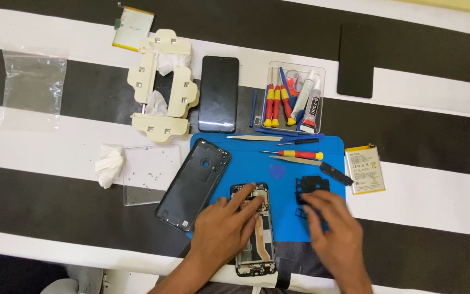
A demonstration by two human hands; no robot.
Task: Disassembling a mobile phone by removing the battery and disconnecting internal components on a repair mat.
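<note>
Work surface (55, 147) is covered by a cloth in broad black and white stripes, running slightly downhill from left to right across the frame. Pale yellow strip (463, 4) shows at the upper right edge. Light is even and soft, no hard shadows.

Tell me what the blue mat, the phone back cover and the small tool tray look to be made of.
Blue mat: probably soft silicone or rubber, a matte, even blue sheet lying flat.
Phone back cover: likely glossy dark plastic, possibly glass, since it shows a faint sheen.
Tool tray: clear hard plastic; the surface shows through its walls.
</note>
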